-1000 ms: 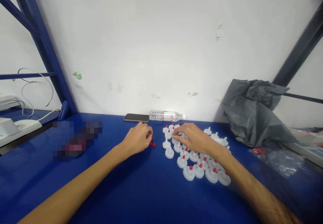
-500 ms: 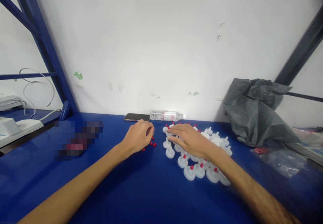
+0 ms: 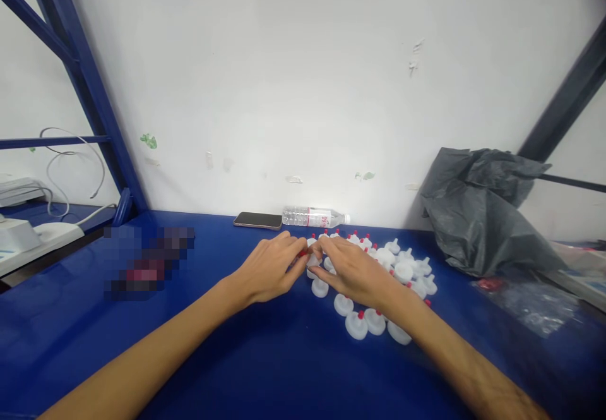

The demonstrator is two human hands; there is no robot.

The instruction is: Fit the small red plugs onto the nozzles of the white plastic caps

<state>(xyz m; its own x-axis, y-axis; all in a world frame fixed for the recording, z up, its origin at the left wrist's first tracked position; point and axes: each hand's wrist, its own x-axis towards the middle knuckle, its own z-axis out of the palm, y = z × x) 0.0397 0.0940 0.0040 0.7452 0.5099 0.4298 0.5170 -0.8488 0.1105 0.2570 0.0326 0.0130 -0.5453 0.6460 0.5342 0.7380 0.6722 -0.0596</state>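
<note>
My left hand (image 3: 269,270) is closed, its thumb and fingertips pinching a small red cap (image 3: 302,253). Close against it, my right hand (image 3: 354,270) grips a white nozzle lid (image 3: 312,260) between thumb and fingers. The two hands almost meet, and the fingers partly cover both pieces. Under and around my right hand stand several white nozzle lids with red caps (image 3: 356,325) on their tips. Farther right lies a group of white nozzle lids with bare tips (image 3: 421,267).
A phone (image 3: 258,220) and a clear plastic bottle (image 3: 315,216) lie along the wall at the back of the blue table (image 3: 265,357). To the right are a dark grey plastic bag (image 3: 483,211) and clear plastic wrapping (image 3: 540,303). A blurred-out item (image 3: 146,268) lies left.
My left hand has moved right from the loose red caps, bringing a red cap to my right hand. My right hand's fingers have closed on a white nozzle lid.
</note>
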